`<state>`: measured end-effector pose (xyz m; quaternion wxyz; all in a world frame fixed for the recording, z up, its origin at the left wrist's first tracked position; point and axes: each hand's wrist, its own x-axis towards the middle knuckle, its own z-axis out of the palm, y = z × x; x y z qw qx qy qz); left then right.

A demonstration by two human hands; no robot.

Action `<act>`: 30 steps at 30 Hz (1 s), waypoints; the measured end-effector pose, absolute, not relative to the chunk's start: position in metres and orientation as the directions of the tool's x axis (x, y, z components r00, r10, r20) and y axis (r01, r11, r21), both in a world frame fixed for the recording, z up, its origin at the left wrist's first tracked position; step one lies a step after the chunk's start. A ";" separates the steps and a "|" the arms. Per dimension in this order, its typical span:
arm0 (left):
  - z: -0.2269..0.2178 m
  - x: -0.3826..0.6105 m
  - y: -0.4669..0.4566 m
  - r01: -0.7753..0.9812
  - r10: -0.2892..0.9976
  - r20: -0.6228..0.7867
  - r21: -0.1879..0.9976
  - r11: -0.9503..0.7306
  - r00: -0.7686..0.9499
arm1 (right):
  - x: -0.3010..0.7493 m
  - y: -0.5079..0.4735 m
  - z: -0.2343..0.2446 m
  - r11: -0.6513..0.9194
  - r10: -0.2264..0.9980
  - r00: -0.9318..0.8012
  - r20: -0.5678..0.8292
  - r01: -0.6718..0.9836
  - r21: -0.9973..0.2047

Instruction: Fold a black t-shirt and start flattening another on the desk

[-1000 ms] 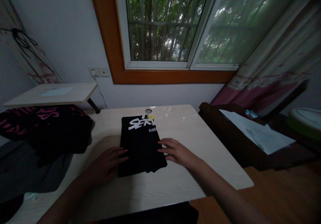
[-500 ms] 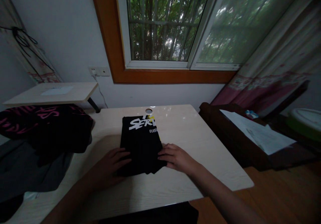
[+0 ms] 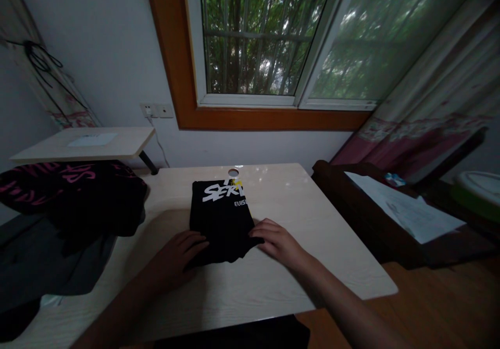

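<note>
A black folded garment (image 3: 221,219) with white and yellow lettering lies on the pale wooden table (image 3: 312,245), its printed end toward the window. My left hand (image 3: 177,258) grips its near left corner, fingers curled onto the cloth. At the near right corner my right hand (image 3: 279,242) pinches the cloth. The garment's near edge is bunched and slightly raised between the two hands.
A heap of dark clothes with pink lettering (image 3: 74,192) covers the table's left side. Behind it stands a small pale side table (image 3: 86,143). A dark wooden piece with white papers (image 3: 402,211) stands to the right. A window and curtain are at the back.
Both hands have closed in on the garment's near corners and taken hold. The near edge has drawn up away from me, so the garment looks shorter.
</note>
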<state>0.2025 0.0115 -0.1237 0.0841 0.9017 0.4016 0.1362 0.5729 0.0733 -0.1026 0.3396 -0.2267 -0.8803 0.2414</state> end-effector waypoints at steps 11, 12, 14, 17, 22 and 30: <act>-0.135 0.202 0.014 0.684 0.768 0.165 0.368 -0.630 0.619 | 0.561 0.067 -0.100 0.519 0.774 -0.512 0.373 0.173 -0.837; -0.136 0.202 0.015 0.677 0.768 0.170 0.382 -0.629 0.618 | 0.560 0.066 -0.100 0.485 0.792 -0.500 0.352 0.163 -0.859; -0.140 0.202 0.015 0.669 0.770 0.187 0.399 -0.627 0.610 | 0.559 0.067 -0.101 0.427 0.817 -0.480 0.319 0.132 -0.895; -0.144 0.202 0.017 0.652 0.757 0.232 0.396 -0.647 0.610 | 0.556 0.068 -0.104 0.369 0.841 -0.445 0.307 0.058 -0.928; -0.145 0.200 0.018 0.613 0.721 0.273 0.388 -0.688 0.637 | 0.553 0.069 -0.107 0.330 0.844 -0.430 0.322 -0.057 -0.942; -0.142 0.196 0.012 0.608 0.765 0.261 0.480 -0.632 0.589 | 0.561 0.066 -0.101 0.436 0.778 -0.512 0.365 0.022 -0.899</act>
